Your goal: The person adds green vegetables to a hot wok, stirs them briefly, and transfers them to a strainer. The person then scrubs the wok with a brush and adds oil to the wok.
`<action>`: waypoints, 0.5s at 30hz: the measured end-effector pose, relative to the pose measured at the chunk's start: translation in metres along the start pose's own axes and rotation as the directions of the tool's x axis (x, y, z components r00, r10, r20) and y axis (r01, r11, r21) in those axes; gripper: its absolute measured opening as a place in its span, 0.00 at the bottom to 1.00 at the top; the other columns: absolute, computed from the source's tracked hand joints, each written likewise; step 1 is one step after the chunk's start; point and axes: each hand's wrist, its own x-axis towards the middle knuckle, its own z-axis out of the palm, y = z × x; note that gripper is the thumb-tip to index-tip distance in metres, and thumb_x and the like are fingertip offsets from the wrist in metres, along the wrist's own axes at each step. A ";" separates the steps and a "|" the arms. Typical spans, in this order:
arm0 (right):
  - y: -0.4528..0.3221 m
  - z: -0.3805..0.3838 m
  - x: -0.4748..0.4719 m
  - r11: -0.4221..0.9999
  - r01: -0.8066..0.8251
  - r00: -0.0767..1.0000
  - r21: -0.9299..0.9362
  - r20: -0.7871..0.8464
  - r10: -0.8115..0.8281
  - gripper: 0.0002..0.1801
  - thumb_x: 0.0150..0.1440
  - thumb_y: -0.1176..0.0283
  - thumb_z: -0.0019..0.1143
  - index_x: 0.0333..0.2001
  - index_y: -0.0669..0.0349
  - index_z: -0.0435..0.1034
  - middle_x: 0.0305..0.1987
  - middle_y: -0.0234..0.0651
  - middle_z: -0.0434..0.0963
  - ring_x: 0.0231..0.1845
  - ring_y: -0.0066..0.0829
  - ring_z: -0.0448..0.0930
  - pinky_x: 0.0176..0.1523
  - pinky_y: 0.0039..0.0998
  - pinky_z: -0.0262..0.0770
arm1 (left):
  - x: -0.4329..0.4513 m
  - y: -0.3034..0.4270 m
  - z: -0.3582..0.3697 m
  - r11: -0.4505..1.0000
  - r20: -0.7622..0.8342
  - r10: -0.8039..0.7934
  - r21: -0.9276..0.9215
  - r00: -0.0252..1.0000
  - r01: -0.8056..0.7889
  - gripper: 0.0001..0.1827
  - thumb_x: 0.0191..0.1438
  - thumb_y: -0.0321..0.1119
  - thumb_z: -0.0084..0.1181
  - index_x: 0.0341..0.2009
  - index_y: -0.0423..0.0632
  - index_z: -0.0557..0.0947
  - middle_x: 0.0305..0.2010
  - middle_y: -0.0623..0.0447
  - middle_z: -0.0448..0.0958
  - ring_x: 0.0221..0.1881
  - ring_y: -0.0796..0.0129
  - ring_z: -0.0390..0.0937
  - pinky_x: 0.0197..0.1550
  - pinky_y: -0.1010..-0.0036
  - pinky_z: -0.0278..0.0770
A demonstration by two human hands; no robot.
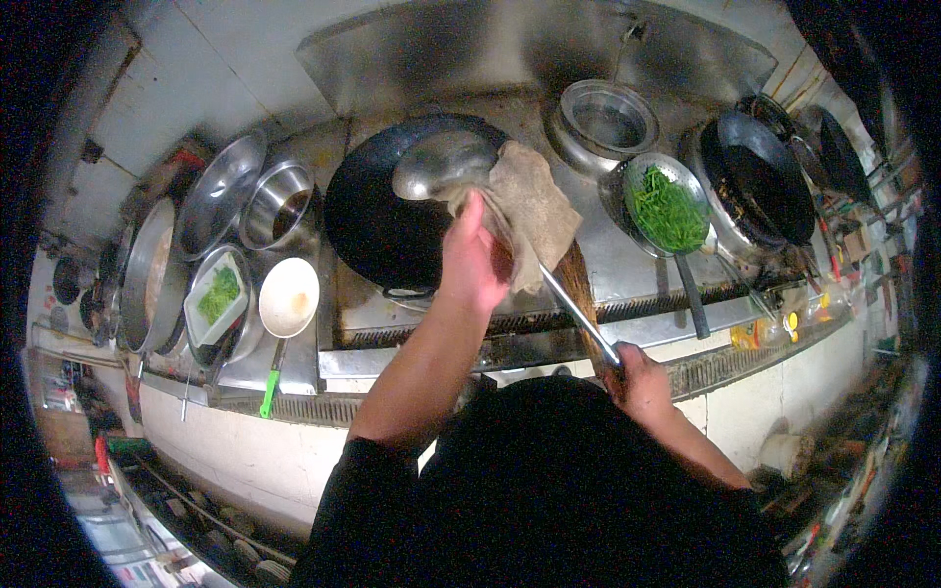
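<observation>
My left hand (474,257) grips a beige cloth (540,198), wrapped around the neck of a metal wok ladle (445,165). The ladle's rounded bowl hangs over a black wok (375,220) on the stove. My right hand (647,386) holds the dark end of the ladle's shiny handle (581,316). Beside that handle, a bristly brown brush (579,275) reaches down to my right hand. Whether my fingers also hold the brush, I cannot tell.
At right, a perforated strainer (702,206) holds cut green vegetables (669,209), near a metal pot (610,121) and a second wok (757,176). At left are a white ladle (289,298) with a green handle, a steel bowl (276,206) and a white tray (202,331) of chopped greens.
</observation>
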 end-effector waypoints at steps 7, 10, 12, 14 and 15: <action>-0.001 -0.007 -0.004 0.969 -0.163 0.954 0.187 0.280 0.107 0.22 0.48 0.76 0.57 0.46 0.57 0.60 0.29 0.42 0.76 0.28 0.45 0.79 0.31 0.38 0.74 | 0.034 0.024 0.006 0.991 0.064 0.128 -0.042 0.990 -0.126 0.26 0.56 0.49 0.53 0.44 0.36 0.74 0.39 0.44 0.77 0.35 0.58 0.78 0.38 0.64 0.79; -0.005 -0.005 -0.006 0.974 -0.184 0.966 0.130 0.206 0.155 0.18 0.48 0.76 0.56 0.42 0.58 0.60 0.26 0.45 0.75 0.28 0.48 0.79 0.31 0.39 0.74 | 0.032 0.012 0.016 0.970 0.075 0.243 0.013 0.967 -0.245 0.25 0.57 0.49 0.52 0.45 0.37 0.74 0.38 0.44 0.78 0.34 0.56 0.79 0.36 0.62 0.79; -0.001 -0.002 -0.008 0.974 -0.175 0.978 0.142 0.141 0.155 0.18 0.48 0.76 0.57 0.42 0.58 0.60 0.25 0.47 0.75 0.28 0.49 0.79 0.31 0.40 0.74 | 0.017 0.005 0.039 0.956 -0.019 0.272 0.116 0.962 -0.268 0.21 0.57 0.45 0.52 0.44 0.39 0.74 0.38 0.47 0.78 0.34 0.58 0.79 0.36 0.63 0.79; -0.002 -0.003 -0.005 0.977 -0.160 0.984 0.139 0.102 0.147 0.20 0.48 0.74 0.57 0.43 0.59 0.59 0.24 0.49 0.75 0.28 0.52 0.78 0.31 0.43 0.74 | 0.017 -0.024 0.027 0.883 0.020 0.354 0.323 0.935 -0.341 0.18 0.57 0.44 0.52 0.44 0.42 0.75 0.38 0.49 0.78 0.34 0.62 0.78 0.37 0.67 0.78; -0.007 -0.006 0.000 0.979 -0.155 0.985 0.134 0.094 0.143 0.22 0.48 0.73 0.58 0.45 0.59 0.58 0.25 0.50 0.75 0.28 0.55 0.77 0.31 0.46 0.74 | 0.004 -0.042 0.028 0.881 -0.022 0.321 0.375 0.947 -0.290 0.17 0.57 0.43 0.53 0.44 0.43 0.76 0.39 0.51 0.78 0.35 0.66 0.77 0.38 0.71 0.76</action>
